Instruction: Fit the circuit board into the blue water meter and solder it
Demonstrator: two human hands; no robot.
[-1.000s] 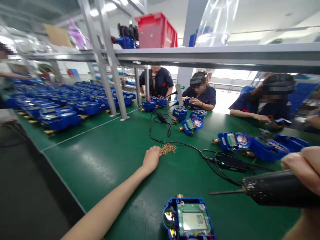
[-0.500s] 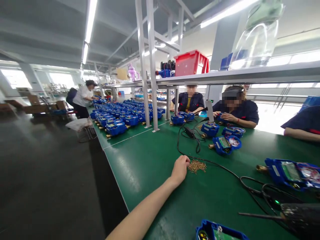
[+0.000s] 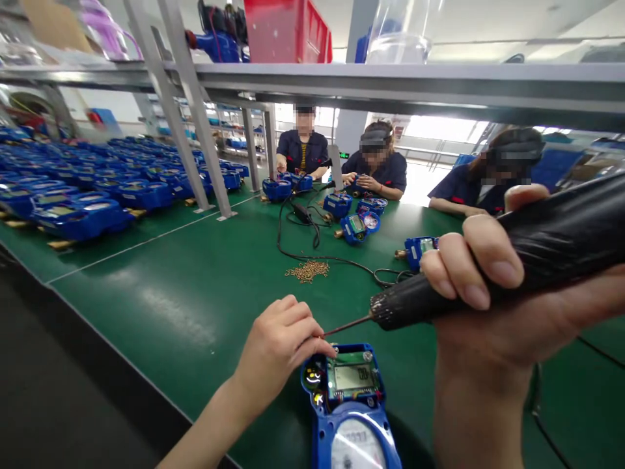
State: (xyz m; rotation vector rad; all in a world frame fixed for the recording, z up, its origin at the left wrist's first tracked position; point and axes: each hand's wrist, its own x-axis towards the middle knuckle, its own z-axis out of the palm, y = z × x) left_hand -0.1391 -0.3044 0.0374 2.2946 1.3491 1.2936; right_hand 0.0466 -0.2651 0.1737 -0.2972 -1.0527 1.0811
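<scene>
Green bench mat (image 3: 161, 306), glossy, dark floor along its near-left edge. Nearest: blue meter (image 3: 349, 407), cover off, circuit board and small display exposed, white dial toward the camera, lying at the bench's near edge. Left hand (image 3: 280, 345) curled, fingertips pinched together at the meter's top-left corner; what they pinch is too small to tell. Right hand (image 3: 493, 293) wrapped tight round a black electric screwdriver (image 3: 512, 260), bit slanting down-left to meet the left fingertips. Further out: loose heap of brass screws (image 3: 307, 270), black cables, more open meters. Rows of blue meters (image 3: 92, 195) far left; grey overhead shelf (image 3: 390, 81) carrying a red bin (image 3: 286, 29); three seated workers across the bench. Against half a second ago: left hand has left the screw heap and come back to the meter; screwdriver raised from low right to centre.
</scene>
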